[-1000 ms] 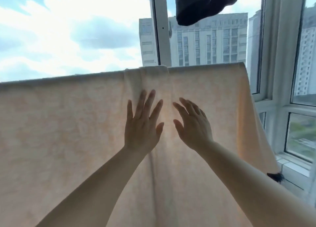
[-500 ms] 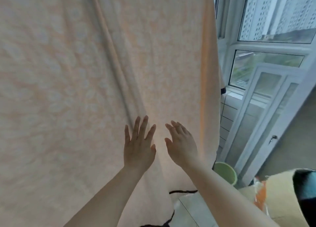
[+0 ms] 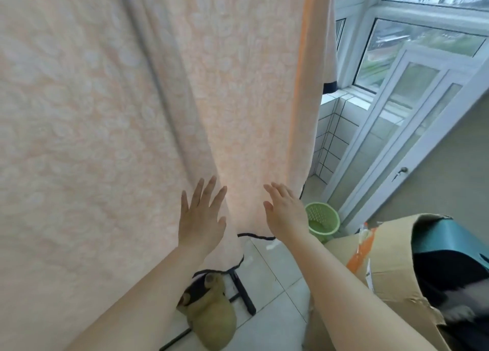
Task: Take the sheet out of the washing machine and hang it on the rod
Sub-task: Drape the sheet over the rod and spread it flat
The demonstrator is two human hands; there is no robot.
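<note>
The sheet [image 3: 111, 128] is hanging down in front of the person, filling the left and centre of the view; its top and whatever is carrying it are lying outside the frame. It is pale peach with a faint pattern, and a long vertical fold is running down it left of centre. Its right edge is showing a brighter orange strip, and a dark trim is running along its lower hem near the floor [image 3: 267, 279]. The left hand [image 3: 201, 219] is lying flat, fingers straight and spread, against the lower part of the sheet, grasping nothing. The right hand [image 3: 284, 213] is likewise released, fingers straight and close together, palm turned toward the sheet near its lower right corner; whether it is touching the cloth cannot be told. Both forearms are reaching up from the bottom edge of the view. Below the hem, a black stand leg [image 3: 242, 292] is resting on the tiled floor, with an olive soft toy [image 3: 211, 316] lying beside it. A green basket [image 3: 321, 219] is standing on the floor just right of the right hand, near the base of a white window frame [image 3: 370, 149]. A cardboard box [image 3: 389, 268] is sitting at the lower right, with a teal and black object [image 3: 449, 252] partly inside it. A second cloth [image 3: 329, 59] with a dark hem is hanging just behind the sheet's right edge.
</note>
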